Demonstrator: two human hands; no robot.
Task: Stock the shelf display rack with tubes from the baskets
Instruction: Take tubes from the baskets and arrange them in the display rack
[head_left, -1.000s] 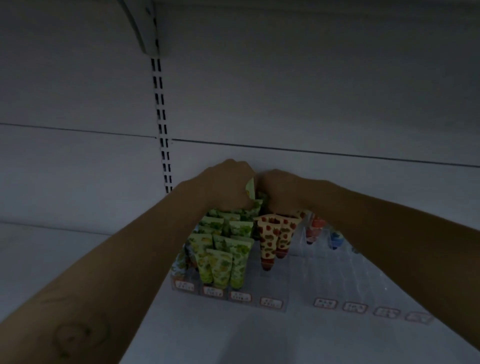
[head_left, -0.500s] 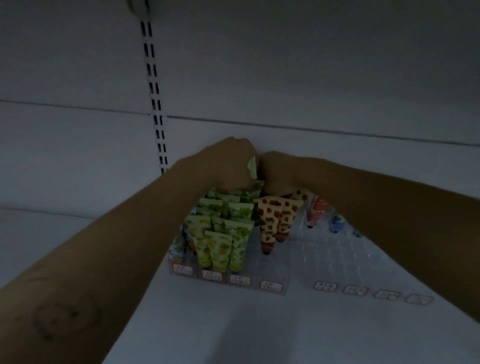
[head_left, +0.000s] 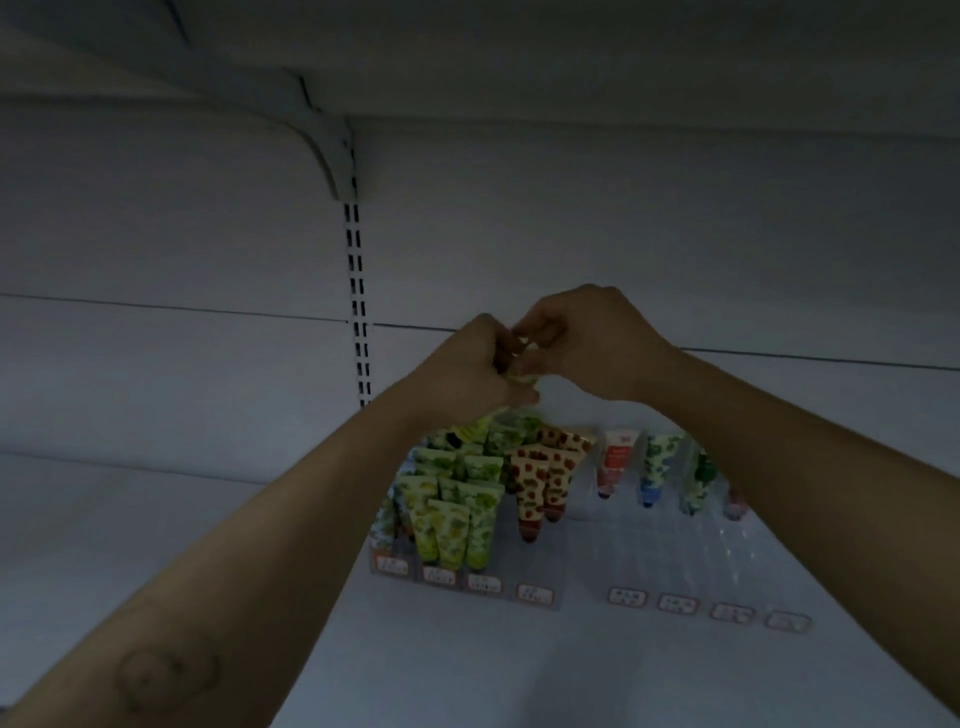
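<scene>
Green tube (head_left: 521, 373), held between both hands, sits in the air above the back of a clear display rack (head_left: 623, 551) on a dim white shelf (head_left: 156, 519); the left hand (head_left: 467, 369) curls its fingers round the lower part while the right hand (head_left: 592, 348) nips the upper end with bent fingers. Below, rows of lime-print tubes (head_left: 452, 509) fill the rack's left lanes and strawberry-print tubes (head_left: 540, 478) stand just beside them. Single tubes in other prints sit at the back of the lanes to the right, with small price labels (head_left: 535, 592) along the front edge.
</scene>
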